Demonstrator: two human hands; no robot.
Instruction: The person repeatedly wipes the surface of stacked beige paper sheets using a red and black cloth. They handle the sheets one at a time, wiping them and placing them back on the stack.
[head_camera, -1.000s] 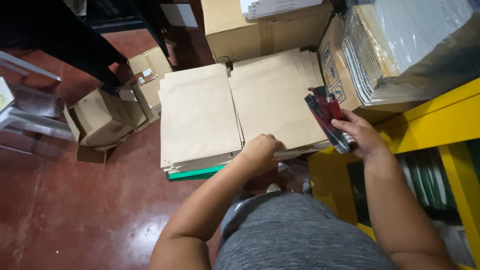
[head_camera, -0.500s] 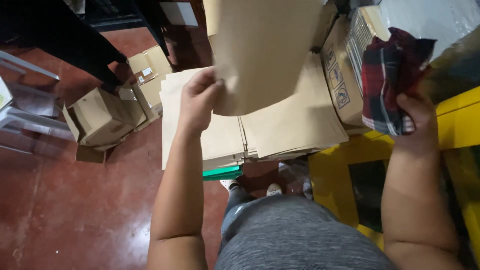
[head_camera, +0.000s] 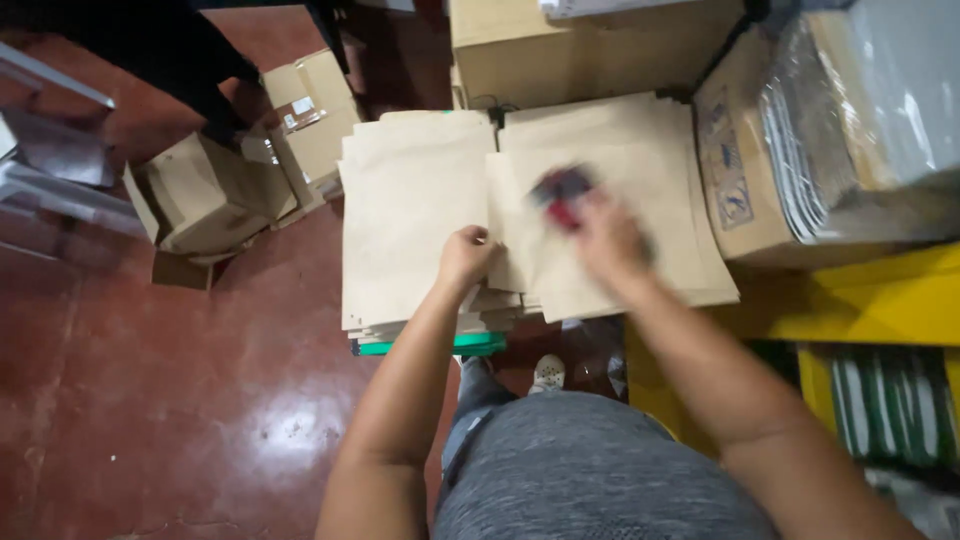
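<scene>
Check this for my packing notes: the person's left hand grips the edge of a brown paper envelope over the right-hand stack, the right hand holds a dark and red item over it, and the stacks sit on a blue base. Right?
Not quite: the base under the stacks is green, as the head view shows. The left hand does grip the envelope edge, and the right hand holds the blurred dark and red item over it.

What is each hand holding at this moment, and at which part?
The left hand pinches a brown paper envelope at its left edge. The right hand presses a blurred red-and-dark cloth onto it; its exact grip cannot be told.
</scene>
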